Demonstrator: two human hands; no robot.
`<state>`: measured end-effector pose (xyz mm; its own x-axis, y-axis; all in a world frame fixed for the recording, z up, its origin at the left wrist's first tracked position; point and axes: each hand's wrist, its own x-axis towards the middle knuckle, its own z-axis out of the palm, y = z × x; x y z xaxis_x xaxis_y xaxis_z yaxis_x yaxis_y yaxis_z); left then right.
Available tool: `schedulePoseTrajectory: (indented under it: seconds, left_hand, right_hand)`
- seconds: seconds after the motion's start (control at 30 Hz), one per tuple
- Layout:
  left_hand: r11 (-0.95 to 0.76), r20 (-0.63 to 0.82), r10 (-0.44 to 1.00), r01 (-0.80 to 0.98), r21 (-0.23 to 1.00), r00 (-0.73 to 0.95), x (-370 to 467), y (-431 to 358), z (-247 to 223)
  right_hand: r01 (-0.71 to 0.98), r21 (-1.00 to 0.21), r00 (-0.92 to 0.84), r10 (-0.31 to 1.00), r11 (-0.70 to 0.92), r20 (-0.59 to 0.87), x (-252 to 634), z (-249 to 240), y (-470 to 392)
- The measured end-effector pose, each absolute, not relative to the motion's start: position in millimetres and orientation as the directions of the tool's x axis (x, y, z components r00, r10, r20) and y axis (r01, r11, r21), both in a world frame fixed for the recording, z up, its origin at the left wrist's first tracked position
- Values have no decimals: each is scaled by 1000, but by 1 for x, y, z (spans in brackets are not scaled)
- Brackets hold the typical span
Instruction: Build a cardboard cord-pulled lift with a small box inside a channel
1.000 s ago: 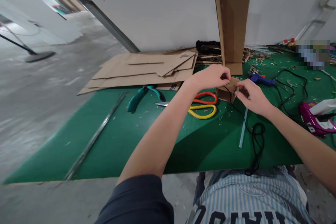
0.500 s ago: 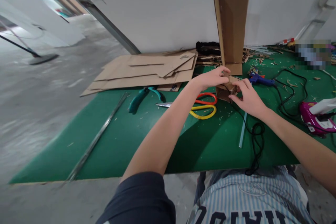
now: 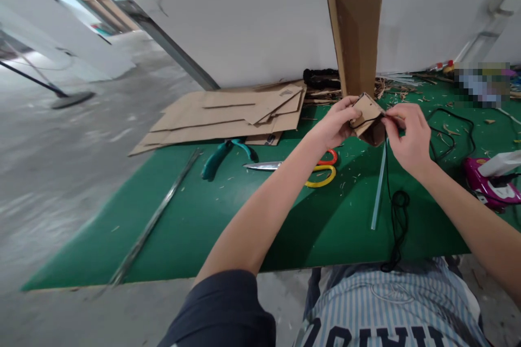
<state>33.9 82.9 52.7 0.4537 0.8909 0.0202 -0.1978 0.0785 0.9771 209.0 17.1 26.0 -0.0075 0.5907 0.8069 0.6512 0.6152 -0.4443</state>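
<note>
My left hand (image 3: pixel 341 122) grips a small cardboard box (image 3: pixel 365 111) by its left side, holding it tilted above the green table. A black cord (image 3: pixel 387 168) runs across the box face and hangs down to a loose coil near the table's front edge. With thumb and fingertips together, my right hand (image 3: pixel 408 133) pinches the cord at the box's right corner. Behind the box stands a tall folded cardboard piece (image 3: pixel 358 38). Scissors (image 3: pixel 323 176) with red and yellow handles lie under my left forearm, partly hidden by it.
Flat cardboard sheets (image 3: pixel 228 114), teal pliers (image 3: pixel 217 160) and a bundle of thin wires (image 3: pixel 158 214) lie to the left. A clear glue stick (image 3: pixel 379 190) rests below my hands. At the right is a magenta power strip (image 3: pixel 484 184) with cables; scraps lie along the wall.
The small box has been lifted and turned so its face shows. My right hand has moved right and up, drawing the cord to the box's corner, and now covers the blue glue gun.
</note>
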Motion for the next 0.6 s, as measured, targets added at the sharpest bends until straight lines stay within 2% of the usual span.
schedulePoseTrajectory:
  seconds: [0.13,0.27,0.43,0.6]
  left_hand:
    - [138,24,874,-295,945,485,45,74,48]
    - [131,-4,906,-270,954,423,47,76,44]
    - [111,-15,935,-251,962,354,37,83,48]
    - [-13,63,943,-154,988,326,25,86,50]
  right_hand:
    - [752,-310,-64,532,581,844,211,35,10]
    - [819,-178,-161,516,545,841,208,33,3]
    - [793,-211,-186,557,572,810,195,23,-8]
    - [598,-283,-304,539,750,786,183,20,-16]
